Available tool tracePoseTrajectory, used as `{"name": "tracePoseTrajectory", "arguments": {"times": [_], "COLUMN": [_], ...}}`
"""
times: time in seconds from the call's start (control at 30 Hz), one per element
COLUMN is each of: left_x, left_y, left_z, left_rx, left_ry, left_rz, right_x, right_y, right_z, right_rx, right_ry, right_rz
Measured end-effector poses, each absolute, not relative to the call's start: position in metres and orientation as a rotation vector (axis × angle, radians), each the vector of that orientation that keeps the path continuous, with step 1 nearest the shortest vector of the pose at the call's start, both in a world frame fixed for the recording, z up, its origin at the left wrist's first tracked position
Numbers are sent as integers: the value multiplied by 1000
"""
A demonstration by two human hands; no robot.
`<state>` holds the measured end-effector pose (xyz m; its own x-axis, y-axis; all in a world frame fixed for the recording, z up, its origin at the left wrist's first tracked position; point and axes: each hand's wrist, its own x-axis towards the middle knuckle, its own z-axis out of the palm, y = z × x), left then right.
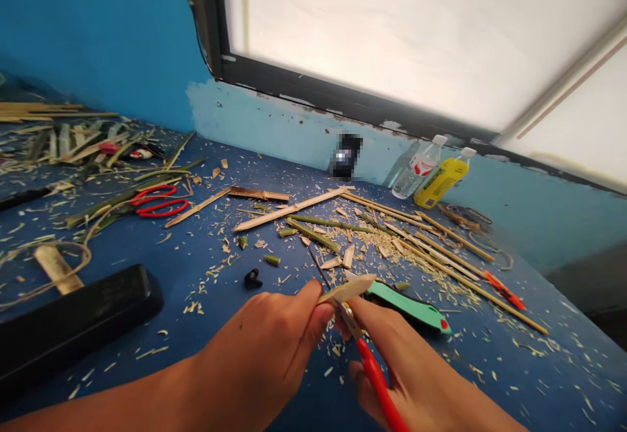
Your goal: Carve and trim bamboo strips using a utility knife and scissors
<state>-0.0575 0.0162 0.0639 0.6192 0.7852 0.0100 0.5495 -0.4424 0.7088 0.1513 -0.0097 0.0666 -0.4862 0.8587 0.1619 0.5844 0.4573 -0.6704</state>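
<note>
My left hand [289, 327] pinches a short, pale bamboo strip [360, 285] with a tapered end, pointing right. In my right hand [392, 347] is a pair of red-handled shears [375, 373]. Their metal joint sits against the underside of the bamboo, and a thin dark blade sticks up past it. Whether the blades are parted I cannot tell, since fingers and bamboo cover them. Just beyond my right hand lies a mint-green folding utility knife [409, 304] on the blue tabletop [206, 347].
Bamboo sticks [441, 255], offcuts and shavings litter the table. Red-handled scissors [159, 202] and a black case [78, 327] lie left. A black earbud [253, 278] is near my left hand. A clear bottle [416, 167] and a yellow bottle [443, 180] stand by the wall.
</note>
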Motion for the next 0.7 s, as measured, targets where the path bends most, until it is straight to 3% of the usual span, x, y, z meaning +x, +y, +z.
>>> {"name": "tracePoseTrajectory", "arguments": {"times": [0.27,0.7], "left_x": [-59,-72], "left_y": [31,47], "left_z": [76,73], "left_rx": [2102,1863], "left_ry": [1280,953], "left_rz": [364,693], "right_x": [152,169], "right_y": [18,45], "right_z": [72,81], "right_rx": [-1354,-1224], "right_ry": [-2298,-2290], "right_rz": [882,1379]}}
